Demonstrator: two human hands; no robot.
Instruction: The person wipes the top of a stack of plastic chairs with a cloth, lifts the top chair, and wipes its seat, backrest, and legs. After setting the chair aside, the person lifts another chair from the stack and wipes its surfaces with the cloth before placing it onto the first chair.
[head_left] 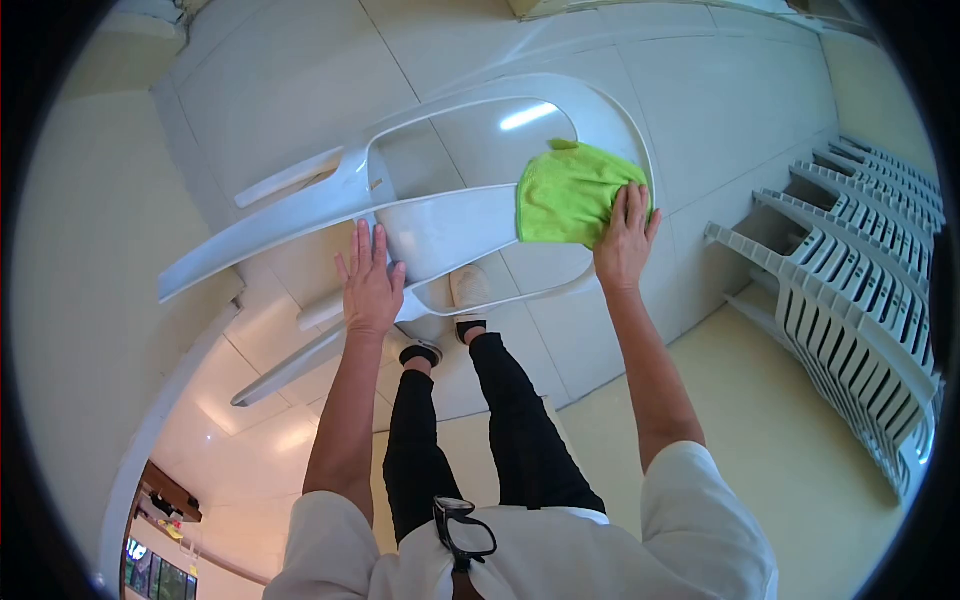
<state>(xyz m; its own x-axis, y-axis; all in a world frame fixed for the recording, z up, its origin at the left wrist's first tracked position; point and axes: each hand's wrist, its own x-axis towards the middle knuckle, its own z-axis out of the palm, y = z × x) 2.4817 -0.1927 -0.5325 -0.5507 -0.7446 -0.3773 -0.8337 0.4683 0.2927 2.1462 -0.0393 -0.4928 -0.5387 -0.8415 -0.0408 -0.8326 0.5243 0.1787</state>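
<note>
A white plastic chair lies tipped over on the tiled floor, its legs pointing left. A bright green cloth is spread over the chair's back near its right end. My right hand rests on the cloth's right edge, fingers stretched and a little apart, pressing it to the plastic. My left hand lies with spread fingers against the chair near its seat, holding no cloth.
Several stacked grey-white plastic chairs stand at the right by the wall. My feet are just below the chair. A wall runs down the left side. A pair of glasses hangs from my shirt.
</note>
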